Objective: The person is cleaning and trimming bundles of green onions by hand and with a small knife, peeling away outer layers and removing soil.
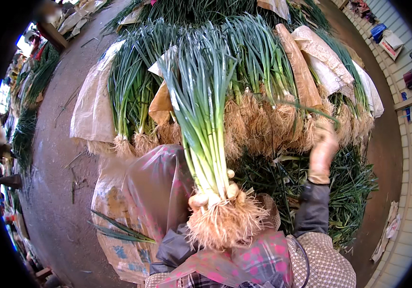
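Big bunch of green onions (210,165) in the middle, shaggy roots (225,225) down, left hand (232,191) curled round it just above them, right hand (324,151) off to the right by a long leaf (312,110), too blurry for me to tell if it grips.

Over there, a bunch of green onions (209,149) points its leaves (198,81) away, pale stems (209,165) gathered, shaggy tan roots (225,224) nearest the person. One blurred green strand (311,110) slants off rightward.
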A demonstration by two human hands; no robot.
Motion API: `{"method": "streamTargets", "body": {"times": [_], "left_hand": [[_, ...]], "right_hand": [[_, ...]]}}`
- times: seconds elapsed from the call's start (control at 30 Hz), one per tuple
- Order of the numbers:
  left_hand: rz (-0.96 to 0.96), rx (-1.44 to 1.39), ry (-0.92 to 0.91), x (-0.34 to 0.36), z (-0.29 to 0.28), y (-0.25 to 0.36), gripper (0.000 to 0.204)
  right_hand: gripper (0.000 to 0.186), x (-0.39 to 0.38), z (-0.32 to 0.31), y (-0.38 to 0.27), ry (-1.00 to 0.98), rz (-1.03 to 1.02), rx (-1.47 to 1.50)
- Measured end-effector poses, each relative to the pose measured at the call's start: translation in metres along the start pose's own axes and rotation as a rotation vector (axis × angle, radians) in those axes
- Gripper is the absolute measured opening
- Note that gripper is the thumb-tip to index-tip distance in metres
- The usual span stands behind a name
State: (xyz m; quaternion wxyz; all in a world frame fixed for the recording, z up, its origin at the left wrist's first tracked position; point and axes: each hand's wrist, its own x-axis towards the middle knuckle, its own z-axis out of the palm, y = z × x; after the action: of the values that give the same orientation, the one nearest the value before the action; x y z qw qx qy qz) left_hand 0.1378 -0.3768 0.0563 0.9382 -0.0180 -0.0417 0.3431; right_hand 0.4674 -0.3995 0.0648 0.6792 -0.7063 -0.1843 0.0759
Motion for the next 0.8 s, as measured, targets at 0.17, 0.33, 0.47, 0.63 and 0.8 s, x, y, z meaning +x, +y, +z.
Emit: {"method": "streamTargets", "body": {"times": [0.17,0.33,0.47,0.63,0.8], "left_hand": [[-0.097,0.166,-0.377,0.021,-0.002,0.022,0.089],[0.082,0.314,0.008,0.014,-0.012,0.001,0.089],[0.085,0.224,0.038,0.015,-0.025,-0.007,0.088],[0.331,0.108,0.018,-0.004,-0.035,0.004,0.087],[0.229,0.089,-0.175,0.027,-0.037,-0.013,0.087]], "right_hand": [[0.032,0.008,-0.088,0.037,0.439,0.295,0.739],[0.067,-0.086,0.041,0.018,-0.74,0.485,-0.239],[0.047,-0.067,0.142,0.071,-0.908,0.356,-0.264],[0.06,-0.048,0.142,-0.02,-1.042,0.172,-0.33],[0.028,0.048,-0.051,0.023,-0.761,0.206,-0.195]]}}
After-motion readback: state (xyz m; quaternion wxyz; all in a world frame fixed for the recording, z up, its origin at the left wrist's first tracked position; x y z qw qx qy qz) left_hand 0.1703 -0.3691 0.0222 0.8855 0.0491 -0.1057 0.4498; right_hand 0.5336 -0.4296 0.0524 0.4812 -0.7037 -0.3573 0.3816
